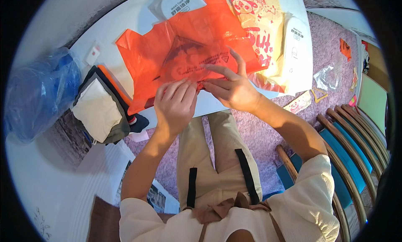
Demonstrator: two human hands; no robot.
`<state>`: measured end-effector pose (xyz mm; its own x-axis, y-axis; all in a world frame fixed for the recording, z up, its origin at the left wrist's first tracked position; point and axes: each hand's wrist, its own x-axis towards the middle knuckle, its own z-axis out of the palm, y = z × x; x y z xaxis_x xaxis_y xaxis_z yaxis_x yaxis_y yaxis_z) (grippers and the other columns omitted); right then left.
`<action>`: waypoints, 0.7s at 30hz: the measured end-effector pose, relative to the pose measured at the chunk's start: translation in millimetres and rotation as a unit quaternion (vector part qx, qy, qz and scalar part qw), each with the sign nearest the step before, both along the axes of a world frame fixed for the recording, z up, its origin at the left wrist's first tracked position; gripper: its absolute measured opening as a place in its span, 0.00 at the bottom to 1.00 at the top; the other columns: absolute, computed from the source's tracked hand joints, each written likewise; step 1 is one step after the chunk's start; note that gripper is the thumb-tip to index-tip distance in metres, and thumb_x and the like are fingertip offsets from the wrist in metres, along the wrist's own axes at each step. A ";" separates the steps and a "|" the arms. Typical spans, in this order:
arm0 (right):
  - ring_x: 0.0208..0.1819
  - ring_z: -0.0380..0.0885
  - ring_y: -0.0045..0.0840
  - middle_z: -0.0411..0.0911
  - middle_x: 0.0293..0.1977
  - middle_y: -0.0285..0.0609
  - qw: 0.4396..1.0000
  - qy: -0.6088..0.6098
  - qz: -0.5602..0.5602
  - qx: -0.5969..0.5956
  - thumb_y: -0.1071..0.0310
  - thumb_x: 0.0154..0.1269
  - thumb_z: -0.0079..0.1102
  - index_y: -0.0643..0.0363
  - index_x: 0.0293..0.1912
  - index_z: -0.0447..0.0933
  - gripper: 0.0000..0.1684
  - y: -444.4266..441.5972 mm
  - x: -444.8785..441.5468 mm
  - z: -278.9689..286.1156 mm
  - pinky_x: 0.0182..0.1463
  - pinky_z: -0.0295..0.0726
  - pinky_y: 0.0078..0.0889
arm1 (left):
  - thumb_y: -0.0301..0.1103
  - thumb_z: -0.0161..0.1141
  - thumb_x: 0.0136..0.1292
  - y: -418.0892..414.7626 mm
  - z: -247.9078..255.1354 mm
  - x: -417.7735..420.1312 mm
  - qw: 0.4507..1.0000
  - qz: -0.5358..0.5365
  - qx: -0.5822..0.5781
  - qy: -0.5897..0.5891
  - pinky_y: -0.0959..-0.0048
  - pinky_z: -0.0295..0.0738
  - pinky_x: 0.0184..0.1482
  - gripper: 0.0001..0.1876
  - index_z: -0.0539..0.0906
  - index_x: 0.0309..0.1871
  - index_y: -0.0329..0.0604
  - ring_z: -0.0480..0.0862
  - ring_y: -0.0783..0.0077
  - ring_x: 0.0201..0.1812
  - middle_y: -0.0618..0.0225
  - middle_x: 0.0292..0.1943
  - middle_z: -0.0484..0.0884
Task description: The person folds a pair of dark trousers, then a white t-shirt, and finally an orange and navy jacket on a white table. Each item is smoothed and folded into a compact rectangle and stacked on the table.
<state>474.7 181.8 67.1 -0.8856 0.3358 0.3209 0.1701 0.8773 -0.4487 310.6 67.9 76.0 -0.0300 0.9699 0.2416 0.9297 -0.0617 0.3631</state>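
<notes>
A red-orange plastic bag with printing lies spread over the white table, a dark item showing through it. At its near edge my left hand grips the gathered plastic with curled fingers. Close beside it, my right hand pinches the same edge between thumb and a finger, its other fingers spread over the bag. To the right lie a yellow printed plastic bag and a white packet with writing. Another white packet sits behind the red-orange bag.
At the left stand folded clothes with a white cloth on top and a large blue plastic bag. A small white tag is near them. Right, on the carpet, are clear plastic and a yellow hanger, beside curved wooden rails.
</notes>
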 end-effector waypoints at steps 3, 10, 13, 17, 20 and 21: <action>0.57 0.73 0.28 0.81 0.30 0.28 1.000 -0.008 0.000 0.021 0.70 0.47 0.63 0.57 0.31 0.82 0.07 0.4 -2.5 10.5 0.65 0.53 0.73 | 0.31 0.61 0.51 9.4 2.6 -5.1 0.999 -0.036 -0.009 0.030 0.68 0.70 0.43 0.07 0.83 0.34 0.42 0.80 0.73 0.40 0.71 0.33 0.82; 0.56 0.73 0.32 0.65 0.15 0.35 0.999 0.002 0.010 0.033 0.70 0.40 0.58 0.59 0.18 0.72 0.05 -10.7 -12.0 7.3 0.63 0.49 0.84 | 0.27 0.59 0.50 2.4 1.3 1.0 0.998 -0.031 -0.032 0.033 0.68 0.68 0.42 0.03 0.81 0.29 0.43 0.79 0.72 0.37 0.72 0.28 0.79; 0.59 0.71 0.29 0.66 0.15 0.35 0.998 -0.002 -0.001 0.057 0.71 0.41 0.58 0.59 0.18 0.72 0.05 -2.1 -0.7 3.4 0.63 0.47 0.83 | 0.27 0.59 0.50 0.1 0.7 -2.5 0.998 -0.043 -0.045 0.003 0.68 0.68 0.42 0.03 0.81 0.30 0.44 0.79 0.71 0.36 0.72 0.29 0.79; 0.56 0.74 0.25 0.78 0.23 0.32 0.998 -0.053 -0.020 0.038 0.72 0.52 0.61 0.59 0.24 0.79 0.03 6.9 24.7 12.5 0.67 0.47 0.74 | 0.26 0.58 0.50 -2.9 -5.3 -2.5 0.999 -0.040 -0.037 -0.003 0.66 0.67 0.42 0.04 0.81 0.31 0.44 0.79 0.71 0.37 0.73 0.29 0.79; 0.56 0.74 0.23 0.81 0.26 0.32 0.994 -0.080 -0.021 0.072 0.71 0.54 0.62 0.59 0.26 0.80 0.03 21.3 52.4 10.9 0.66 0.56 0.64 | 0.27 0.58 0.50 -2.0 -2.3 0.9 0.997 -0.035 -0.063 0.004 0.65 0.67 0.44 0.04 0.81 0.30 0.45 0.79 0.71 0.38 0.73 0.30 0.79; 0.56 0.74 0.23 0.81 0.27 0.32 0.992 -0.093 -0.014 0.082 0.71 0.54 0.62 0.59 0.27 0.80 0.03 28.0 62.8 10.4 0.66 0.57 0.62 | 0.27 0.58 0.50 -1.3 -1.2 2.9 0.996 -0.037 -0.077 0.005 0.65 0.67 0.45 0.04 0.81 0.30 0.46 0.79 0.71 0.39 0.74 0.30 0.79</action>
<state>537.5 209.8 77.5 -0.9260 0.3172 0.2047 0.2615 0.9300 -0.2581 313.5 66.6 74.8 0.0453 0.9950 0.0892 0.9281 -0.0750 0.3646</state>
